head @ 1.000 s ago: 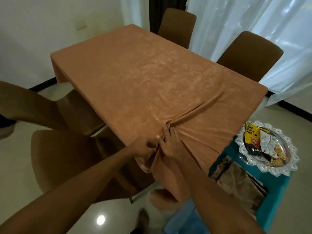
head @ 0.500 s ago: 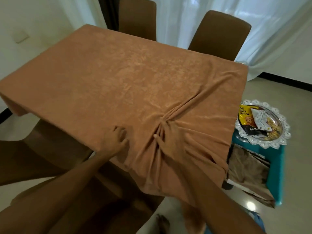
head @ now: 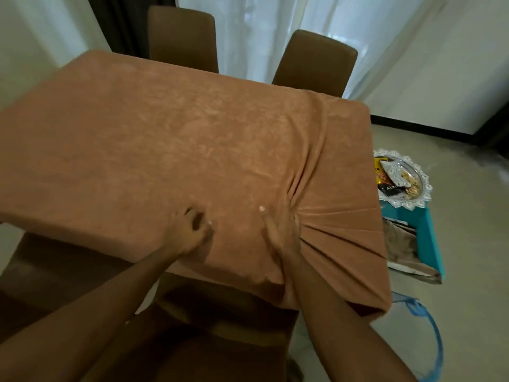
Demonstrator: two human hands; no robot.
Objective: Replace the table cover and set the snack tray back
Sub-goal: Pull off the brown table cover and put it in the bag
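Observation:
A brown velvety table cover (head: 170,150) lies spread over the table. Folds fan out from a bunched spot near the right front corner. My right hand (head: 278,230) presses flat on the cover just left of those folds, fingers straight. My left hand (head: 190,232) rests on the cover near the front edge, fingers curled with their tips on the cloth, holding nothing. The snack tray (head: 424,186), clear with a white lace rim and snack packets inside, sits off the table on a teal box (head: 432,244) at the right.
Two brown chairs (head: 181,37) (head: 314,59) stand at the far side before white curtains. Another chair (head: 225,340) is tucked under the near edge below my arms. Folded brownish cloth lies inside the teal box. A blue strap (head: 432,343) lies on the floor.
My hands let go of the bunched cloth at the corner and now lie apart on the tabletop. The right hand has swept the folds toward the right edge. My view shifted left.

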